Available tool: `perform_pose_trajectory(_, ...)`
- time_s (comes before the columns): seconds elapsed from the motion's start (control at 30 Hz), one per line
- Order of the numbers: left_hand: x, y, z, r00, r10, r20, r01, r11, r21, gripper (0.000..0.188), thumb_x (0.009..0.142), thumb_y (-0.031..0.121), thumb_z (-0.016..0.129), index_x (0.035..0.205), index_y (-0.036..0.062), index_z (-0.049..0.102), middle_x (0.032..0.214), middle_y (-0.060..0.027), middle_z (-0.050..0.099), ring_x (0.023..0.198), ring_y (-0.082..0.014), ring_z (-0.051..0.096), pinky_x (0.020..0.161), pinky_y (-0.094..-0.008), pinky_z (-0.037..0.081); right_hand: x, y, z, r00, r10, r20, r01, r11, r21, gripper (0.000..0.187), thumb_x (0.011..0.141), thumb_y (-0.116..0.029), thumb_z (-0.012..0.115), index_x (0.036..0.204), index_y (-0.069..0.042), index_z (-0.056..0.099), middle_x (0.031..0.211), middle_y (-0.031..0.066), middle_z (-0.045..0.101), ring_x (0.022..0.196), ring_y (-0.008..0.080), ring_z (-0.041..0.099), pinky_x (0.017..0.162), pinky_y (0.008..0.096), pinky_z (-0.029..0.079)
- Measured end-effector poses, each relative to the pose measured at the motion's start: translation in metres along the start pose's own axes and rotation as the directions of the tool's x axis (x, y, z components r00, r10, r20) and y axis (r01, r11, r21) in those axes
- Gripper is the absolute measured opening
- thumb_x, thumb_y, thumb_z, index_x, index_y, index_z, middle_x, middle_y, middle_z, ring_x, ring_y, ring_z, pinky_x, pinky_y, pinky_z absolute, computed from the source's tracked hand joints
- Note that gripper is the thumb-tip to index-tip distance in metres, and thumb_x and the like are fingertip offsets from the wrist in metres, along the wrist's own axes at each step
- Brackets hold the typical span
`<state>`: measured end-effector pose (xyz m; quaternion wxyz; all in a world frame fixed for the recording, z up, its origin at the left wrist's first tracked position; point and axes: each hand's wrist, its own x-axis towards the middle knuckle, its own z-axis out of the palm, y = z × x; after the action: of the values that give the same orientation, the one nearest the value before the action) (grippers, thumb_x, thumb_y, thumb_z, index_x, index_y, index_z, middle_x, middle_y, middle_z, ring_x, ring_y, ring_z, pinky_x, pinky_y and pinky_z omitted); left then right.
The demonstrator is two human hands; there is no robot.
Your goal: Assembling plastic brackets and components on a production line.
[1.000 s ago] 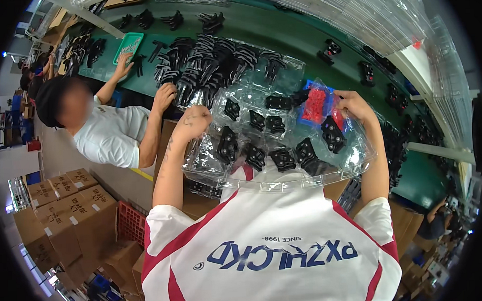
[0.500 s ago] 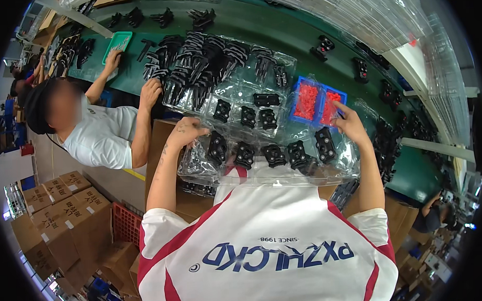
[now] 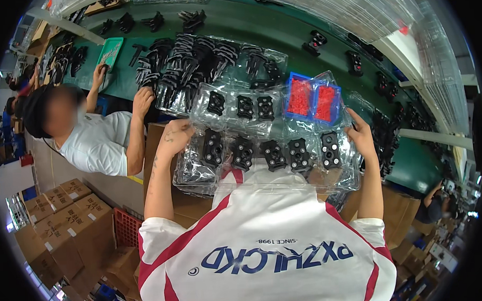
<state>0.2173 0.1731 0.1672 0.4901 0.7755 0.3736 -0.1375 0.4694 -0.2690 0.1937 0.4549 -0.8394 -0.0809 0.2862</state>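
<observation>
A clear plastic tray with moulded pockets lies in front of my chest. A near row of several black moulded parts with round silver spots sits in it. Farther off, more black parts rest in clear pockets; I cannot tell if these belong to the same tray. My left hand is closed on the tray's left edge. At the right edge, my right hand pinches the rim between thumb and fingers. Just beyond stand two blue bins of small red pieces, partly behind clear plastic.
A heap of black parts lies far left on the green bench. A co-worker reaches there, near a green tray. Black parts lie along the back. Cartons and a red crate stand lower left.
My right hand has left the red pieces' bin and now grips the tray's right edge. My left hand has shifted slightly left along the tray. The near parts now face up more squarely.
</observation>
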Motion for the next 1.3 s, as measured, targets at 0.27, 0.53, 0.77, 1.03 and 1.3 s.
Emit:
perform_pose_trajectory(0.27,0.026,0.044,0.028,0.983,0.181,-0.023,-0.182,0.978,-0.103,0.031,0.082,0.010,0.055,0.108,-0.0047,0.065,0.063,-0.0064,0.059,0.048,-0.0131,0.044,0.044,-0.0260,0.035,-0.024,0.033,-0.051,0.976,0.007,-0.219,-0.001,1.000,0.025,0.057,0.078,0.000,0.056,0.135,-0.004,0.050,0.064,0.0021,0.053,0.055,0.0081,0.043,0.051,0.0187,0.034)
perform_pose_trajectory(0.53,0.079,0.134,0.144,0.975,0.206,0.077,-0.199,0.976,-0.090,0.041,0.080,0.012,0.055,0.118,-0.0042,0.060,0.073,-0.0109,0.064,0.046,-0.0163,0.048,0.043,-0.0279,0.038,-0.044,0.137,-0.150,0.913,0.082,-0.399,-0.007,0.983,0.186,0.057,0.079,0.001,0.054,0.136,-0.003,0.048,0.070,0.0028,0.055,0.055,0.0087,0.042,0.051,0.0190,0.034)
perform_pose_trajectory(0.77,0.101,0.164,0.255,0.869,0.495,0.000,-0.487,0.853,0.188,0.026,0.076,0.020,0.053,0.091,0.0039,0.068,0.060,-0.0080,0.058,0.051,-0.0233,0.052,0.052,-0.0351,0.042,-0.041,0.200,-0.230,0.901,-0.050,-0.430,0.065,0.998,0.020,0.058,0.080,0.001,0.049,0.137,-0.005,0.047,0.067,-0.0005,0.052,0.054,0.0070,0.037,0.047,0.0190,0.029)
perform_pose_trajectory(1.03,0.049,0.171,0.236,0.952,0.296,-0.079,-0.301,0.952,-0.060,0.026,0.078,0.014,0.051,0.093,0.0015,0.068,0.060,-0.0078,0.059,0.042,-0.0213,0.049,0.050,-0.0343,0.044,0.017,0.191,-0.263,0.955,-0.131,-0.267,0.153,0.986,0.065,0.059,0.079,0.001,0.051,0.137,-0.001,0.046,0.074,0.0041,0.057,0.054,0.0080,0.042,0.049,0.0198,0.036)
perform_pose_trajectory(1.3,0.010,0.126,0.219,0.926,0.213,-0.312,-0.247,0.966,-0.074,0.021,0.077,0.017,0.052,0.084,0.0009,0.063,0.071,-0.0178,0.063,0.061,-0.0366,0.055,0.060,-0.0421,0.046,0.072,0.149,-0.230,0.987,-0.127,-0.099,0.130,0.991,0.022,0.055,0.080,0.001,0.052,0.135,0.001,0.047,0.067,0.0051,0.056,0.052,0.0088,0.044,0.049,0.0200,0.037)
